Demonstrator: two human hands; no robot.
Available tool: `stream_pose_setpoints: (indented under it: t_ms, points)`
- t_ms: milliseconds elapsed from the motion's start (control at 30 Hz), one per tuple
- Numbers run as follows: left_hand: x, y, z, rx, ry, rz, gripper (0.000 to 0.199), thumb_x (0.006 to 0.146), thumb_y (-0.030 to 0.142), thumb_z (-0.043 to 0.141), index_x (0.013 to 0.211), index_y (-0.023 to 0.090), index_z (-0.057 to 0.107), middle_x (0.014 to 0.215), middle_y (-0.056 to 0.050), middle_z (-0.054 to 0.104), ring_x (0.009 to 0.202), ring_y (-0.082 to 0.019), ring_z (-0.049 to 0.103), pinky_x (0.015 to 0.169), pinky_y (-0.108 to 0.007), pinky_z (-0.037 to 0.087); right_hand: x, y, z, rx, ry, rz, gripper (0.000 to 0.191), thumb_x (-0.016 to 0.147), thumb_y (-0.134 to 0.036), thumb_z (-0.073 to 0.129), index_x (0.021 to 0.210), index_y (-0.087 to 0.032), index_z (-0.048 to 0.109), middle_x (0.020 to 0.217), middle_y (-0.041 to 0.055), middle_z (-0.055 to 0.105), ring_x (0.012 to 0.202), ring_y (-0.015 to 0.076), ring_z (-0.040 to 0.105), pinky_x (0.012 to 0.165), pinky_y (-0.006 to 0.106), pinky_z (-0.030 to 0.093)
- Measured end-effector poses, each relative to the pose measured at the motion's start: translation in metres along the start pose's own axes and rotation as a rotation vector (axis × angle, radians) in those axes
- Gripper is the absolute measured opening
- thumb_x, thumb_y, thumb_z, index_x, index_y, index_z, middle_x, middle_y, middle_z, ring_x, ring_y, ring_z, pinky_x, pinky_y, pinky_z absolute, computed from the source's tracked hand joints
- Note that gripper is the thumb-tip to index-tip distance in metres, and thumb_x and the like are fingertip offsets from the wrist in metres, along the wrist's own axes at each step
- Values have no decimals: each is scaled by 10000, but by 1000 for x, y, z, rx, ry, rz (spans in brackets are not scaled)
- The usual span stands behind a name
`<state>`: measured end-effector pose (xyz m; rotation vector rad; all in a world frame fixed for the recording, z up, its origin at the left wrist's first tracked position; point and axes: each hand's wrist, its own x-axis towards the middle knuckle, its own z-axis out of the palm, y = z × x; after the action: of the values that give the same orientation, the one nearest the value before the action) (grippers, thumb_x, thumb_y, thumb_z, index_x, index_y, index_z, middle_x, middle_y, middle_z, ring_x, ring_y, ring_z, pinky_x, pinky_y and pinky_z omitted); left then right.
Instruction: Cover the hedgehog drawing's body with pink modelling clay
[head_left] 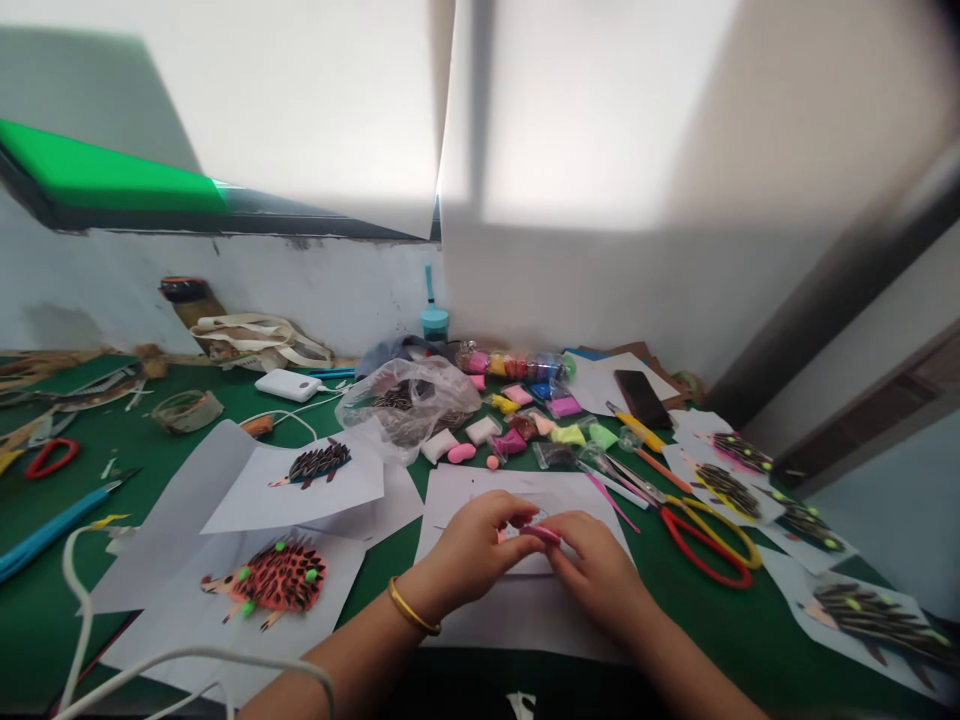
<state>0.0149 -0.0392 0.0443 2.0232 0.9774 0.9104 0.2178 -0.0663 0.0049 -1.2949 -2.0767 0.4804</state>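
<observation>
Over a sheet of white paper (pixel 517 610) my two hands meet. My left hand (pixel 480 550), with a gold bangle on the wrist, pinches one end of a small strip of pink clay (pixel 543 534). The fingers of my right hand (pixel 592 570) close on its other end. Part of a drawing shows on the paper behind my fingers, but they hide most of it. Just beyond the paper lie a flattened pink clay lump (pixel 462 453) and a small peach clay ball (pixel 492 462).
Several clay packets (pixel 510 440) and a plastic bag of dark seeds (pixel 409 400) lie at the back. Red-and-yellow scissors (pixel 705 545) and a phone (pixel 641 398) are on the right. Hedgehog pictures (pixel 281 580) lie on both sides. A white cable (pixel 202 655) crosses the near left.
</observation>
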Motion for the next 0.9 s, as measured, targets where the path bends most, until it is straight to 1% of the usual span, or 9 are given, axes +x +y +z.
stream_pose_setpoints:
  t_ms: [67, 133, 267, 367, 467, 600, 700, 800, 900]
  points:
    - [3, -3, 5, 37, 1, 35, 151, 838, 339, 679, 947, 254, 741, 861, -38, 698, 814, -193, 621, 732, -294, 484, 9, -4, 1, 24, -4, 2, 191, 907, -308, 528, 1002, -260, 686, 989, 54, 712, 934, 249, 634, 834, 396, 475]
    - [5, -8, 9, 43, 70, 14, 147, 859, 349, 653, 840, 238, 748, 781, -37, 680, 768, -188, 611, 709, -293, 478, 17, -7, 4, 78, -11, 36, 184, 900, -330, 547, 978, -255, 695, 977, 53, 713, 934, 252, 633, 841, 400, 479]
    - [3, -21, 13, -58, 211, -82, 177, 866, 376, 642, 818, 229, 727, 819, -35, 685, 795, -196, 620, 733, -302, 488, 25, -6, 14, 263, 37, 116, 242, 880, -436, 595, 1004, -254, 695, 1026, 56, 709, 981, 257, 631, 859, 386, 495]
    - [-1, -26, 15, -100, 206, -95, 190, 887, 386, 613, 906, 233, 725, 861, -39, 686, 820, -197, 621, 730, -300, 493, 26, -3, 17, 324, 32, 61, 242, 914, -432, 545, 930, -259, 714, 984, 48, 715, 971, 248, 631, 860, 375, 492]
    - [-4, -24, 16, -49, 185, -38, 230, 875, 362, 637, 1065, 256, 709, 915, -46, 668, 857, -196, 605, 754, -303, 487, 25, -2, 18, 278, 84, 20, 209, 910, -384, 549, 883, -245, 702, 911, 50, 707, 911, 241, 628, 826, 371, 487]
    - [-4, -18, 15, 28, 180, 12, 169, 891, 369, 619, 918, 289, 766, 829, -35, 618, 794, -175, 575, 735, -289, 469, 22, -4, 19, 190, 125, -1, 146, 889, -330, 579, 836, -234, 675, 839, 41, 688, 854, 231, 610, 803, 368, 464]
    - [-5, -20, 16, -14, 210, 7, 189, 902, 379, 605, 879, 289, 769, 786, -25, 618, 780, -169, 572, 738, -284, 465, 21, -5, 18, 195, 128, -22, 139, 896, -353, 595, 881, -250, 687, 884, 32, 698, 888, 227, 607, 838, 369, 445]
    - [-5, -26, 18, -61, 231, 6, 192, 903, 361, 607, 1009, 266, 737, 839, -29, 644, 817, -176, 586, 761, -292, 473, 20, -4, 17, 212, 118, -62, 149, 918, -340, 568, 917, -268, 698, 919, 24, 708, 919, 223, 609, 861, 370, 433]
    - [-5, -28, 20, -70, 223, 14, 345, 853, 361, 674, 1180, 250, 666, 897, -39, 644, 830, -182, 587, 741, -293, 481, 20, -3, 17, 198, 142, -82, 118, 899, -284, 580, 883, -251, 692, 897, 26, 705, 903, 224, 608, 851, 374, 433]
